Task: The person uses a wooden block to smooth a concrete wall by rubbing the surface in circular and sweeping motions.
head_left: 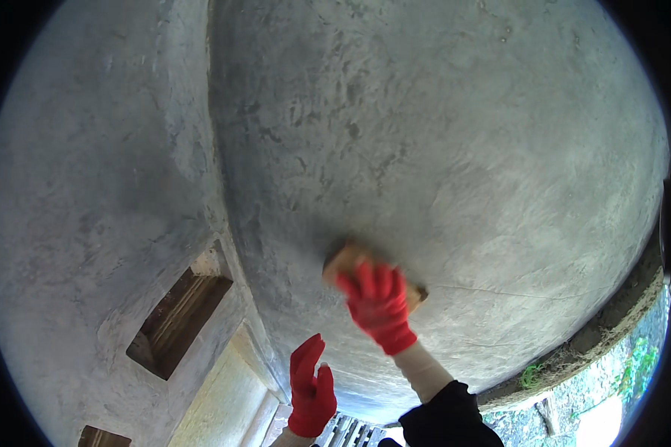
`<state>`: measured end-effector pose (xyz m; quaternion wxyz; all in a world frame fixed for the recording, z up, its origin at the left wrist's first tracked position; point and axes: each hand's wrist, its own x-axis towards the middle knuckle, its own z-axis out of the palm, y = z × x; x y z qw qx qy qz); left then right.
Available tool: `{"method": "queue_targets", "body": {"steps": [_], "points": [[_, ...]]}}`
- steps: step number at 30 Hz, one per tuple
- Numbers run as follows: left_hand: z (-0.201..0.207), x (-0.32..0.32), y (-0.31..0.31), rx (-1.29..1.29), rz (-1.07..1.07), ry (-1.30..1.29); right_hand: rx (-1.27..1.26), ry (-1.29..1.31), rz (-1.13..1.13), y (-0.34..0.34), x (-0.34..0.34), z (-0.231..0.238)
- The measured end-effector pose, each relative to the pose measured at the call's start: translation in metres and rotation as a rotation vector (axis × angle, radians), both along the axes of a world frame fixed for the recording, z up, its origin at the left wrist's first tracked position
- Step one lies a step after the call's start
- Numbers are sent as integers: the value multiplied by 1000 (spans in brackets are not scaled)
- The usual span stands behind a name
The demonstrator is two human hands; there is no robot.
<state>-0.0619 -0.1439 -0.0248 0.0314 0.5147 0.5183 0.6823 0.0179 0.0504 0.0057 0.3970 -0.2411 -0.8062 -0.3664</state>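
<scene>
My right hand (pixel 380 302), in a red glove, is closed around a brown rectangular block (pixel 343 262) that looks like a wooden float. The block lies against a grey plastered surface (pixel 455 149) with patchy, rough marks; the hand is slightly blurred. The block's underside is hidden against the plaster. Lower and to the left, my left hand (pixel 311 387), also red-gloved, is raised with fingers stretched out and thumb apart. It holds nothing and seems to be apart from the plaster.
A ridge (pixel 218 164) divides the plastered surface from a grey wall at left. That wall has a rectangular recess (pixel 179 320) and a second dark opening (pixel 104 437). A rough edge (pixel 574 350) curves along the lower right, with greenery beyond. Slats (pixel 350 432) show at the bottom.
</scene>
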Motion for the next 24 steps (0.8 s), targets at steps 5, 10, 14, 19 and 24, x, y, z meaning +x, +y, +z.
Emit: {"method": "queue_targets", "body": {"steps": [5,10,14,19,24], "points": [[-6,-38,-33,68,202,-14,-61,-148,35,1,62,-42],[-27,-44,-47,65,280,-124,32,256,-74,-10,3,96],[-20,-28,-38,23,167,-148,148,-4,-37,-5,-72,64],[-19,-48,-54,106,244,-142,131,-697,-77,5,-23,-30],[-41,-59,-69,70,328,-311,36,-63,14,-12,-31,87]]}}
